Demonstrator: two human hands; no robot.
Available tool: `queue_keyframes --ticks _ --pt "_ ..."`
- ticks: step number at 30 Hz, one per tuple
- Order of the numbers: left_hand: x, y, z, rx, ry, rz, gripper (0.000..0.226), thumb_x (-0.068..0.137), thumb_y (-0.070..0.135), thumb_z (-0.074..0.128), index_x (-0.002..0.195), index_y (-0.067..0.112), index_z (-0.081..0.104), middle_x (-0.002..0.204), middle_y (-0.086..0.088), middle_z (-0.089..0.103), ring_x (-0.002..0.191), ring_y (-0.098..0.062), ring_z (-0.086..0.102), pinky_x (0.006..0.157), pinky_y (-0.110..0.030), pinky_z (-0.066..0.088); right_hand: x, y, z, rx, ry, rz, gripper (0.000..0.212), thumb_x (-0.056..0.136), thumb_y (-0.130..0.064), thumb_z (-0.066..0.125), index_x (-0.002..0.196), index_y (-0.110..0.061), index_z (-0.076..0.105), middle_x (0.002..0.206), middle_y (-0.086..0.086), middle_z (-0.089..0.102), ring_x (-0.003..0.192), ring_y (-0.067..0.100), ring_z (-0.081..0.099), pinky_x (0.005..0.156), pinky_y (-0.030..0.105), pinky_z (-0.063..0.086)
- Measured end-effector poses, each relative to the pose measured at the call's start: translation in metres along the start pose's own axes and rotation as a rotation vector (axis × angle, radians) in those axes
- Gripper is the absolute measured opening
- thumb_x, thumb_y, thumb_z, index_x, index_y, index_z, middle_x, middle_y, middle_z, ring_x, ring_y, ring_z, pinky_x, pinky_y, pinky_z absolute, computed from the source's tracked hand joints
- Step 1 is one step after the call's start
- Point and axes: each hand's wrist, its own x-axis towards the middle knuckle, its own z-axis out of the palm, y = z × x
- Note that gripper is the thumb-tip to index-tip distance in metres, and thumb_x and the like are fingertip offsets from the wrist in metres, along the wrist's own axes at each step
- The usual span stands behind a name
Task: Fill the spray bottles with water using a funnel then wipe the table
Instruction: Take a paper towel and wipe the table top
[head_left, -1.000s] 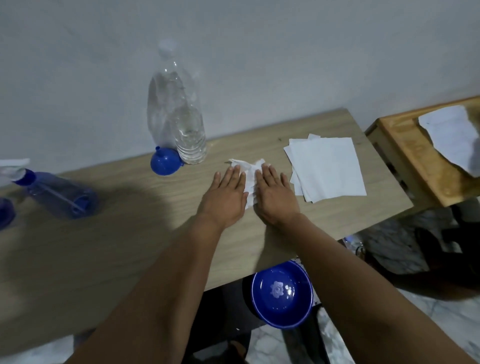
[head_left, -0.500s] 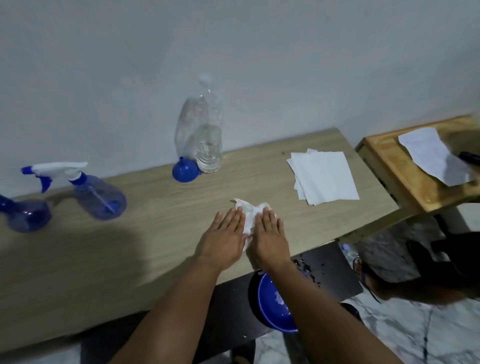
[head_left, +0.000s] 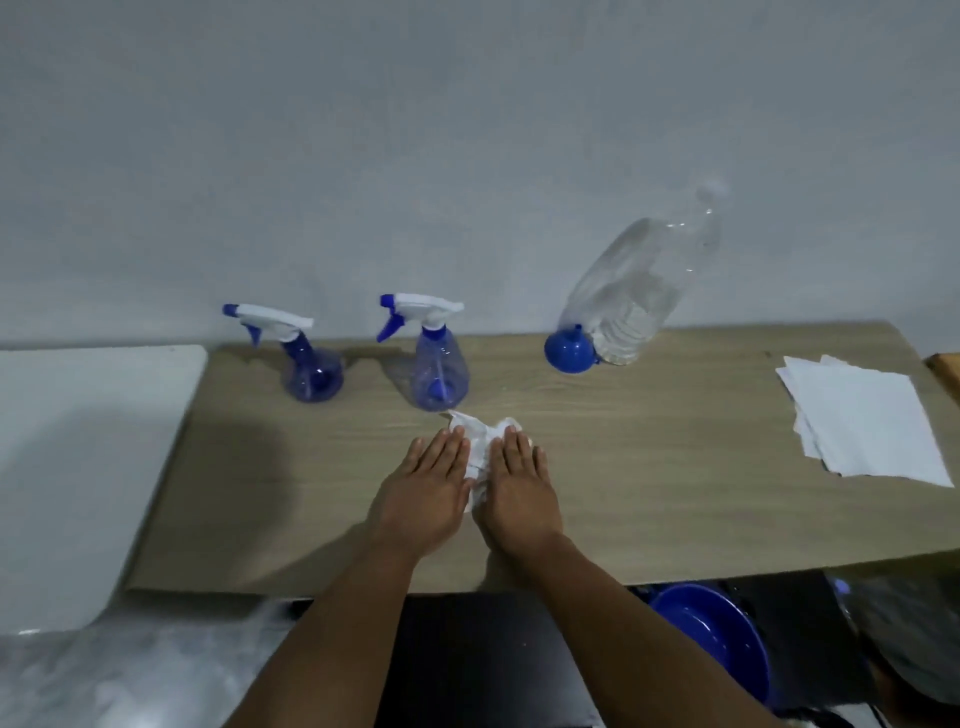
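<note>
My left hand and my right hand lie flat side by side on the wooden table, pressing a crumpled white tissue between and under them. Two blue spray bottles with white triggers stand at the back: one on the left, one just beyond the tissue. A blue funnel lies next to a large clear water bottle that leans against the wall.
A stack of white tissues lies at the table's right end. A white surface adjoins the table on the left. A blue bowl sits below the front edge on a dark shelf.
Both hands have slid the tissue leftward along the table, towards the spray bottles. The view has swung left, bringing both spray bottles fully in.
</note>
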Motion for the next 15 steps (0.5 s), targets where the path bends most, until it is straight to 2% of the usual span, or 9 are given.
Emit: queue_keyframes --ticks 5,9,12,15 --pt "-0.069 -0.101 0.008 -0.014 -0.016 -0.17 0.068 0.1 0.043 0.003 0.157 0.009 0.013 0.166 -0.011 0.011 0.153 -0.025 0.013 0.123 -0.047 0.014 0.026 -0.112 0.03 -0.049 -0.005 -0.152 0.078 0.107 -0.043 0.038 0.167 -0.004 0.005 0.174 0.019 -0.008 0.163 0.032 -0.009 0.123 0.044 -0.018" --pt "-0.117 -0.175 0.009 -0.026 -0.018 -0.296 0.071 0.098 0.046 0.001 0.157 0.009 0.014 0.165 -0.011 0.009 0.153 -0.027 0.011 0.124 -0.048 0.011 0.05 -0.202 0.048 -0.071 -0.043 -0.25 0.08 0.107 -0.043 0.039 0.167 -0.005 0.002 0.174 0.018 -0.011 0.163 0.031 -0.01 0.126 0.045 -0.016" --pt "-0.143 -0.218 0.015 -0.043 0.009 -0.375 0.07 0.1 0.047 0.01 0.155 0.008 0.028 0.162 -0.012 0.025 0.152 -0.03 0.02 0.123 -0.048 0.014 0.065 -0.257 0.055 -0.076 -0.069 -0.294 0.077 0.107 -0.038 0.038 0.167 -0.005 0.003 0.175 0.017 -0.01 0.163 0.029 -0.01 0.129 0.047 -0.011" --pt "-0.162 -0.243 0.02 -0.071 0.047 -0.367 0.067 0.101 0.048 0.023 0.149 0.005 0.042 0.156 -0.014 0.039 0.149 -0.033 0.026 0.121 -0.052 0.019 0.068 -0.286 0.053 -0.11 -0.112 -0.317 0.078 0.105 -0.035 0.044 0.167 -0.008 0.007 0.176 0.015 -0.006 0.163 0.027 -0.008 0.131 0.051 -0.004"
